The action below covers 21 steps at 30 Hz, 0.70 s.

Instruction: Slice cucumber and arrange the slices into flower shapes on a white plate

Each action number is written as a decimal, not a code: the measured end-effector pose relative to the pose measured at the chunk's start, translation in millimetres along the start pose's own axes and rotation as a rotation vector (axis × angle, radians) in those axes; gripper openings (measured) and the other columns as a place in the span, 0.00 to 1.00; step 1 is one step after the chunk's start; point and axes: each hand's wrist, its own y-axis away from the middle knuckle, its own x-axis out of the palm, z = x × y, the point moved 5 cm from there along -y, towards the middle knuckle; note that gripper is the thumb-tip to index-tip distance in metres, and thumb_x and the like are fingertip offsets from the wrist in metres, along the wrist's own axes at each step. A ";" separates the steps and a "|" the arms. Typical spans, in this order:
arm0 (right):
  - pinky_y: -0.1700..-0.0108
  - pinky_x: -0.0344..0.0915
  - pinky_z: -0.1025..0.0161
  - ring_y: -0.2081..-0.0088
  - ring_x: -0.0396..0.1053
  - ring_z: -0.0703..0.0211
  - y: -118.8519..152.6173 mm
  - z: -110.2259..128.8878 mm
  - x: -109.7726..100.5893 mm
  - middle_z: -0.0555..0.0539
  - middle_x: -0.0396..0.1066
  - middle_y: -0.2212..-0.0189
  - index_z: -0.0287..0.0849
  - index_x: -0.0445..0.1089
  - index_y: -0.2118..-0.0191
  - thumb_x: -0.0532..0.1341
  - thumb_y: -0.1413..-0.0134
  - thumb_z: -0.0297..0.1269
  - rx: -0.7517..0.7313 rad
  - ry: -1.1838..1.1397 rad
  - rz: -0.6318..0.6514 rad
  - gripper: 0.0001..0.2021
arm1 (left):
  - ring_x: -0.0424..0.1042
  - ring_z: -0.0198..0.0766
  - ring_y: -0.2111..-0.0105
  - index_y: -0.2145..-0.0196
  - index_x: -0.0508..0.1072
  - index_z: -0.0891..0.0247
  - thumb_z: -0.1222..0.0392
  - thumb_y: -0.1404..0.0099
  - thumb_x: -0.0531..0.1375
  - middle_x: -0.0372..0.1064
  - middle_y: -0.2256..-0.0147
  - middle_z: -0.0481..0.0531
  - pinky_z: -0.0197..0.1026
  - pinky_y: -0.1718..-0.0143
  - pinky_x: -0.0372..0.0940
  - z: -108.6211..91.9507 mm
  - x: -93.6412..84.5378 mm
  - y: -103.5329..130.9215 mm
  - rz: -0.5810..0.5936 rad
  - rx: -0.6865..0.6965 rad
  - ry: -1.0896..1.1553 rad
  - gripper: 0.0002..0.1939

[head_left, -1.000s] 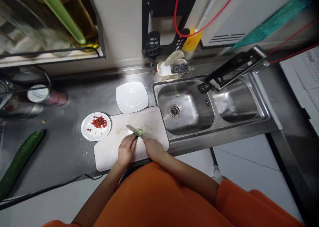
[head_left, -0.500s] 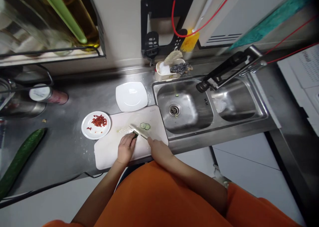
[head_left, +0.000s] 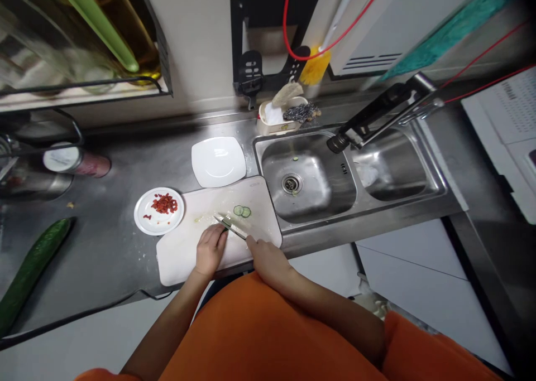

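Observation:
My right hand [head_left: 268, 257] is wrapped round the handle of a knife [head_left: 231, 227], whose blade points up and left over the white cutting board [head_left: 180, 261]. Beside the blade, my left hand [head_left: 210, 249] presses its fingers on a small green cucumber piece [head_left: 226, 222], mostly hidden by fingers and blade. Two thin cucumber slices [head_left: 242, 211] lie overlapping on the board, up and to the right of the knife. A round white plate [head_left: 144, 203] with small red pieces touches the board's left side. An empty square white plate [head_left: 218, 162] stands behind the board.
A whole cucumber [head_left: 36, 266] lies on the steel counter at the left, near a can [head_left: 79, 160]. To the right is a double sink [head_left: 312, 194] with a black faucet [head_left: 372, 113]. A scrubber holder [head_left: 278, 125] stands behind it. An oil bottle rack [head_left: 165, 52] hangs upper left.
The knife blade has tilted, and its edge sits slightly lower and closer to my left fingers. The whole view has shifted a little. Both hands keep their holds.

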 end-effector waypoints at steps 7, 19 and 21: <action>0.61 0.66 0.62 0.57 0.72 0.52 0.3 0.5 0.2 0.39 0.72 0.62 0.40 0.59 0.47 0.43 0.38 0.25 0.000 0.001 -0.014 0.17 | 0.72 0.42 0.57 0.56 0.73 0.63 0.59 0.35 0.54 0.73 0.59 0.56 0.47 0.52 0.65 -1.6 -1.0 -0.2 -0.011 0.014 -0.014 0.12; 0.62 0.68 0.62 0.58 0.73 0.52 -1.1 4.3 -4.4 0.40 0.73 0.64 0.39 0.61 0.50 0.43 0.38 0.24 -0.004 0.004 -0.029 0.16 | 0.72 0.41 0.57 0.58 0.73 0.63 0.59 0.34 0.54 0.74 0.60 0.56 0.45 0.52 0.65 -2.5 -2.1 -1.4 0.006 0.022 -0.037 0.11; 0.62 0.68 0.62 0.58 0.73 0.52 -1.2 4.8 -5.5 0.40 0.73 0.64 0.38 0.62 0.51 0.43 0.39 0.23 -0.011 0.003 -0.034 0.16 | 0.72 0.40 0.58 0.58 0.73 0.64 0.60 0.35 0.55 0.74 0.60 0.56 0.44 0.52 0.65 -2.6 -2.0 -1.6 -0.004 0.030 -0.045 0.10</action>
